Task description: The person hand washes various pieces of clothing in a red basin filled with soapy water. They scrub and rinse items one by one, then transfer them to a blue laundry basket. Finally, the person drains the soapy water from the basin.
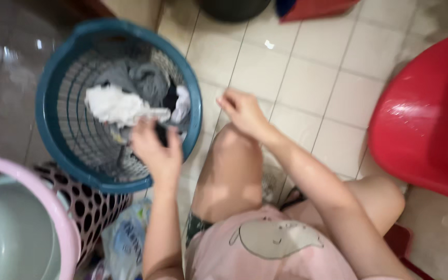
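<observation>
Left hand [154,148] reached into teal laundry basket [47,129], fingers clamped on a dark garment [163,132] beside white cloth [115,106]. Right hand [242,111] hovered above knee, fingers loosely together, empty. Risk: tangled white cloth dragging out onto tiled floor [307,83].

A home washing area: pale square floor tiles [307,83], a teal slatted plastic laundry basket [53,135] of clothes, a large red plastic basin [426,124].
</observation>
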